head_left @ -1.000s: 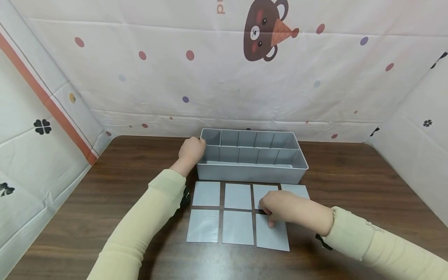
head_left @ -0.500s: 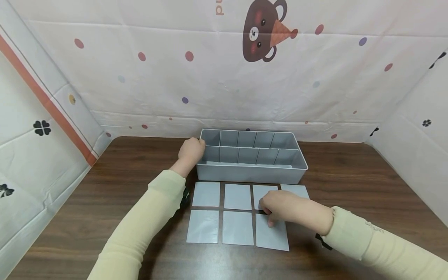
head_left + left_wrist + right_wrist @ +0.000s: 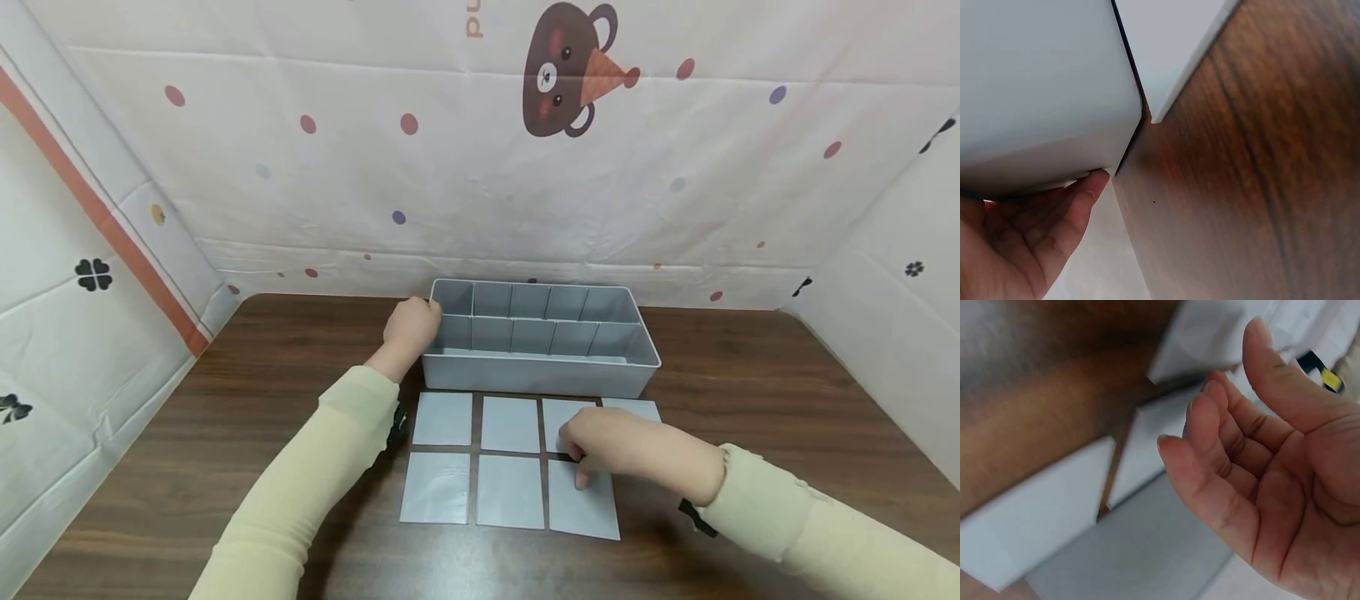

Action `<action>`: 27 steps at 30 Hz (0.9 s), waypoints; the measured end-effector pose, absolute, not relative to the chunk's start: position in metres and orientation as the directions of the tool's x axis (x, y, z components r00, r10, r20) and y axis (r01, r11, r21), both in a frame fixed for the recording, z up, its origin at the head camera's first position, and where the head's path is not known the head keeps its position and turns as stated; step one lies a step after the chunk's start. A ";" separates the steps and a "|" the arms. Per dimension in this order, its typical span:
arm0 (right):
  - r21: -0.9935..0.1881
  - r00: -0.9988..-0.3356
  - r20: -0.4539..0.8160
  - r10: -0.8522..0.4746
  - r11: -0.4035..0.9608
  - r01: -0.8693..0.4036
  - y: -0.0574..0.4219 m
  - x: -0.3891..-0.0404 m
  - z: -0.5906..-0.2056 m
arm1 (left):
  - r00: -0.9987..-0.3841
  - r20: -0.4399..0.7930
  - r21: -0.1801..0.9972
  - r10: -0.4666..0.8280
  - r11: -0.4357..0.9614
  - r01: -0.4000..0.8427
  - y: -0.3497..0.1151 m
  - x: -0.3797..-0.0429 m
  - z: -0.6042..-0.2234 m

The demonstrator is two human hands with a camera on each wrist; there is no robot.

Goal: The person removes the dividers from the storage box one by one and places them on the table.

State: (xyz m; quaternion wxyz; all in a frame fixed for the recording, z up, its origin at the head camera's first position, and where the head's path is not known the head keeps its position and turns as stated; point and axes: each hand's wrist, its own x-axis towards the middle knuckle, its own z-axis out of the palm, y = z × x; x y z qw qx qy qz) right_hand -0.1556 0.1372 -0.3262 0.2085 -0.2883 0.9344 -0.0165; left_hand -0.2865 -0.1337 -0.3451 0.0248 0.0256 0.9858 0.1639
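A grey divided box with two rows of compartments stands at the back of the table. My left hand holds its left end at the rim, and in the left wrist view the fingers lie against the outer end wall. In front of the box lie several pale square cards in two rows. My right hand is over the cards on the right, with bent fingers and the thumb apart from them. Nothing shows between its fingers in the right wrist view. Whether the fingertips touch a card, I cannot tell.
The brown wooden table carries the box and cards. A white patterned cloth with dots and a bear covers the wall behind, and similar cloth hangs at both sides. The box stands close to the back wall.
The head view has tilted very slightly. Both hands, the box and the cards keep nearly the same places; the right forearm has shifted a little.
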 end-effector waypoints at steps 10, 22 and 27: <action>-0.102 -0.746 -0.366 -0.556 0.821 -0.562 0.134 -0.166 -0.282 | -0.993 -0.075 0.559 -0.088 0.821 -0.115 -0.133 -0.287 -0.346; -0.223 -0.700 -0.245 -0.671 0.741 -0.633 0.114 -0.213 -0.219 | -0.996 -0.065 0.540 -0.064 0.837 -0.089 -0.133 -0.284 -0.347; -0.245 -0.723 -0.240 -0.647 0.761 -0.600 0.096 -0.238 -0.201 | -0.997 -0.072 0.530 -0.043 0.844 -0.074 -0.134 -0.285 -0.348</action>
